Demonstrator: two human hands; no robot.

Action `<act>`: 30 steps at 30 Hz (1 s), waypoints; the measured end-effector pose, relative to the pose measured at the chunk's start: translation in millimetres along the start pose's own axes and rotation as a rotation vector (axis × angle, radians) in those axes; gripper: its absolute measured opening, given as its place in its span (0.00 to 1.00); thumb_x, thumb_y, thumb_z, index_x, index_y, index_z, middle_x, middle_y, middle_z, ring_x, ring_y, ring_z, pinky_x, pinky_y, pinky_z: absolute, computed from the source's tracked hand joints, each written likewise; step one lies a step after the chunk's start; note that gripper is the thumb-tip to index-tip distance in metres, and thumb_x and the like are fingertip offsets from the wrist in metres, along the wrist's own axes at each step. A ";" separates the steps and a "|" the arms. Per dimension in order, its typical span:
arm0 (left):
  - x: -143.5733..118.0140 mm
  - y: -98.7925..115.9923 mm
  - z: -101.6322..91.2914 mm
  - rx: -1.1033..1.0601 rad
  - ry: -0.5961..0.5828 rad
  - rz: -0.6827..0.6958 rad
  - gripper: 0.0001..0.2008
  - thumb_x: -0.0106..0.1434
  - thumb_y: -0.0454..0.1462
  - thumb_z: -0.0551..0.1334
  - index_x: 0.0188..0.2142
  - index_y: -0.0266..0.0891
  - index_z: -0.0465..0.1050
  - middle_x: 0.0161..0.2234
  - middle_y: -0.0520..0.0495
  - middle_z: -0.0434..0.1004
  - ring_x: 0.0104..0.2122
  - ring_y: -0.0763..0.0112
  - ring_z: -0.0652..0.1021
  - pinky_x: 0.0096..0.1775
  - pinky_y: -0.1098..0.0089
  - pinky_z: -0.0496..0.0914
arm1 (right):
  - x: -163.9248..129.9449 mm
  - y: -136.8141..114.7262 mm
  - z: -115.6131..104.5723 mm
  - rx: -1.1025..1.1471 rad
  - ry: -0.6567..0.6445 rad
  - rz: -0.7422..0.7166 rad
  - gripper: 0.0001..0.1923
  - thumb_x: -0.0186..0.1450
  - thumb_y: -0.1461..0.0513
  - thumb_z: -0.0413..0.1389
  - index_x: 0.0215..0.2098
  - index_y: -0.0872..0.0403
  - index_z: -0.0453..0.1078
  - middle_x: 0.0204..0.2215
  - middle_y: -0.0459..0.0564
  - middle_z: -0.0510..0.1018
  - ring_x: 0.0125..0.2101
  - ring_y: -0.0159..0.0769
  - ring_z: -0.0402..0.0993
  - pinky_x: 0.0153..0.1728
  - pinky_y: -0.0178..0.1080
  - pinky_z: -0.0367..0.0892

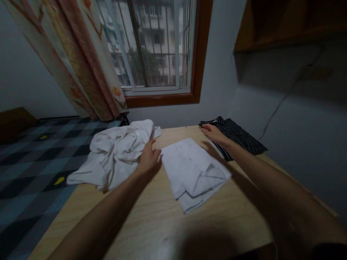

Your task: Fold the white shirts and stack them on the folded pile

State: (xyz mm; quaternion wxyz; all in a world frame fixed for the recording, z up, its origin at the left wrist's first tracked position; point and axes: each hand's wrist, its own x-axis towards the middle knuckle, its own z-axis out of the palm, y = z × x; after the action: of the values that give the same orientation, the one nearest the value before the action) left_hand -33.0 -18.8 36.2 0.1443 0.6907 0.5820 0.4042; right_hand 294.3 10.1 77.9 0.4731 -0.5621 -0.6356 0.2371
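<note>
left hand (149, 156) splayed between crumpled white cloth (118, 148) and folded white cloth (188, 166); right hand (214, 133) loosely unclenched at edge of striped cloth (241, 135), contact unclear. cloths lie on wooden table (149, 220).

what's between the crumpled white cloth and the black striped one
In the head view, a folded white cloth lies between them on the table, with the left hand and right hand nearby.

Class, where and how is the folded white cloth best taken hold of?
Grip the folded white cloth by its left and right edges, coming from both sides: it lies flat, and the uneven layers at its near end would likely slip apart.
</note>
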 end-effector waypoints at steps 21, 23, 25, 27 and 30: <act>-53.4 16.2 -41.4 0.638 -0.600 0.488 0.25 0.66 0.54 0.52 0.46 0.39 0.74 0.44 0.37 0.75 0.43 0.53 0.74 0.47 0.55 0.66 | -204.3 11.5 5.3 -0.807 -0.407 -0.209 0.19 0.69 0.61 0.52 0.57 0.55 0.69 0.48 0.58 0.72 0.46 0.51 0.68 0.48 0.50 0.66; -79.7 30.4 -61.8 0.641 -0.669 0.450 0.25 0.66 0.54 0.51 0.37 0.37 0.75 0.36 0.38 0.75 0.36 0.56 0.75 0.41 0.57 0.68 | -167.8 22.4 -0.1 -0.806 -0.493 -0.284 0.20 0.68 0.65 0.51 0.57 0.54 0.69 0.51 0.57 0.72 0.49 0.50 0.67 0.51 0.49 0.64; -107.8 48.8 -74.9 0.551 -0.780 0.447 0.25 0.65 0.55 0.52 0.30 0.38 0.75 0.30 0.40 0.74 0.31 0.59 0.75 0.38 0.59 0.68 | -129.3 31.3 0.5 -0.743 -0.571 -0.349 0.21 0.66 0.67 0.51 0.57 0.54 0.69 0.54 0.56 0.71 0.51 0.48 0.67 0.52 0.47 0.63; -132.9 70.2 -79.7 0.316 -0.941 0.475 0.24 0.65 0.55 0.53 0.31 0.39 0.76 0.29 0.42 0.76 0.31 0.60 0.76 0.38 0.61 0.68 | -94.6 35.3 6.9 -0.628 -0.536 -0.369 0.20 0.66 0.67 0.50 0.55 0.56 0.70 0.54 0.57 0.71 0.52 0.47 0.67 0.55 0.47 0.62; -154.1 94.7 -77.4 -0.209 -1.201 0.549 0.20 0.66 0.51 0.55 0.42 0.41 0.78 0.37 0.42 0.80 0.39 0.60 0.78 0.44 0.63 0.71 | -65.4 32.5 19.8 -0.367 -0.201 -0.273 0.19 0.67 0.64 0.47 0.53 0.60 0.71 0.51 0.59 0.73 0.52 0.45 0.68 0.56 0.48 0.62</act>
State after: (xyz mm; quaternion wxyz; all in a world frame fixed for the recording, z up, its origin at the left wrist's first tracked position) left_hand -23.5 -208.2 88.3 0.4012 0.9012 0.1617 0.0258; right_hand 287.8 -38.5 20.2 0.3254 -0.5212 -0.7818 0.1064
